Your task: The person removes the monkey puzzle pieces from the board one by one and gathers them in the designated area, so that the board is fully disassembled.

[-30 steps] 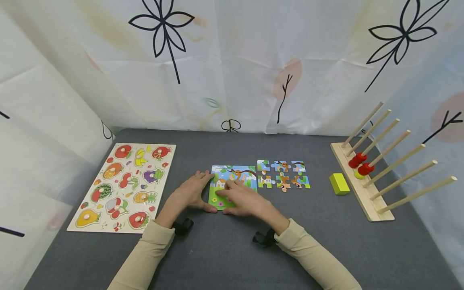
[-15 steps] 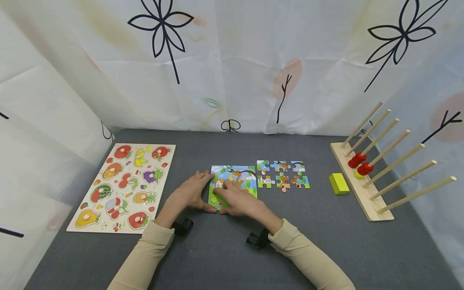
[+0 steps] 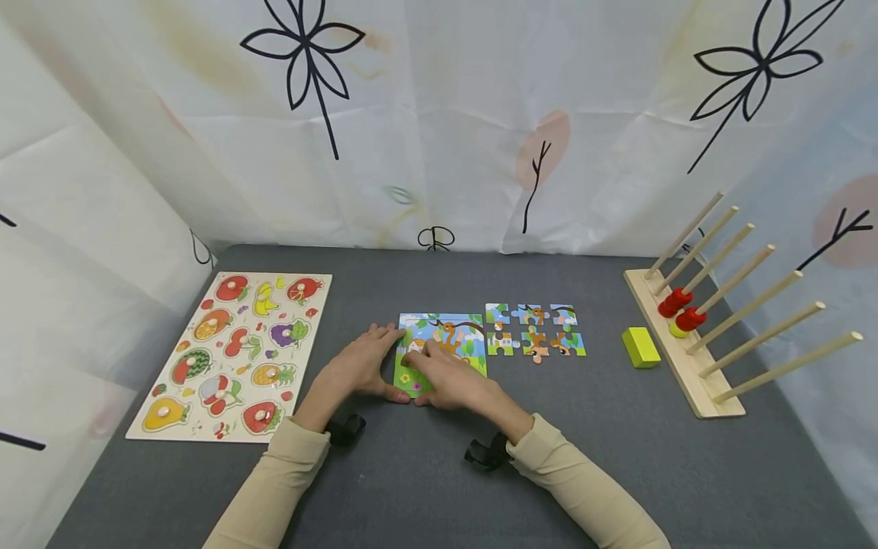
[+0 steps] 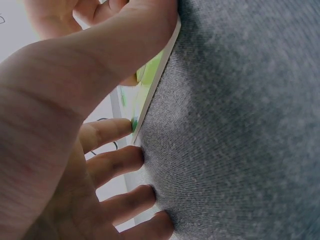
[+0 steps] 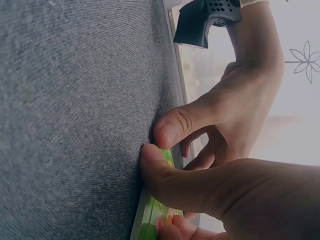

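Note:
A jigsaw puzzle (image 3: 449, 332) in a shallow tray lies flat at mid-table, its picture a brown animal on a branch, a house and green grass. My left hand (image 3: 360, 364) rests around its near left corner, thumb along the front edge and index fingertip at the left side. In the left wrist view, the other fingers are spread on the cloth beside the tray edge (image 4: 155, 80). My right hand (image 3: 449, 379) grips the front part, thumb at the front edge and bent fingers on top. Both thumbs lie close together in the right wrist view. The right hand covers part of the picture.
Several loose jigsaw pieces (image 3: 535, 314) lie in two rows right of the puzzle. Farther right are a yellow block (image 3: 641, 348) and a wooden peg rack (image 3: 720, 396) with red and yellow rings. A fruit puzzle board (image 3: 236, 358) lies at left, close to the left forearm.
My right hand has shifted slightly left along the puzzle's front, its thumb now closer to the left thumb. The left hand and the loose pieces have stayed put.

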Action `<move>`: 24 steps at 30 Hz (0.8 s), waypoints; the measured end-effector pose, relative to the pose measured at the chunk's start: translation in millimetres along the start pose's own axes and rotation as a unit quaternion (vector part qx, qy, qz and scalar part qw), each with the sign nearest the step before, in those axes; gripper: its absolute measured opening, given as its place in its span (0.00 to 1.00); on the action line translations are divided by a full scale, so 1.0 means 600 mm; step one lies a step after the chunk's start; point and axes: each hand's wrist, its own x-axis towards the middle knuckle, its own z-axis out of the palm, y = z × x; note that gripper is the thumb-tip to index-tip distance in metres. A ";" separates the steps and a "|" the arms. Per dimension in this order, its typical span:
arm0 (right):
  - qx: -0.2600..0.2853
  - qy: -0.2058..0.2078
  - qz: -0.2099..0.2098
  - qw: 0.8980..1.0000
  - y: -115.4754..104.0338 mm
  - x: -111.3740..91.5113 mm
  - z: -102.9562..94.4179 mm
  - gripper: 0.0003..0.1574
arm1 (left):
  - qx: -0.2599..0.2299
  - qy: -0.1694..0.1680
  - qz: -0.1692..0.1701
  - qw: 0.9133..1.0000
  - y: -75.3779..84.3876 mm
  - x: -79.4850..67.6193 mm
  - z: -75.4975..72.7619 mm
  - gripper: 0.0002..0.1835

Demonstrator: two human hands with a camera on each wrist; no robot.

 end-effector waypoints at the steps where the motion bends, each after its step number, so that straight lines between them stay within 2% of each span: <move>1: -0.002 0.001 -0.002 1.000 0.000 0.000 0.001 0.39 | 0.000 0.000 0.000 1.000 0.000 0.000 0.000 0.62; 9: -0.017 0.015 -0.015 1.000 0.001 -0.002 0.003 0.38 | 0.002 0.000 -0.001 1.000 0.000 0.000 0.000 0.62; 16: -0.021 0.019 0.012 1.000 -0.006 -0.005 0.005 0.40 | 0.008 0.000 0.002 1.000 -0.002 0.002 0.000 0.62; 24: -0.055 0.033 0.017 0.998 -0.014 -0.011 0.003 0.40 | 0.005 -0.004 -0.002 1.000 -0.001 0.002 0.001 0.62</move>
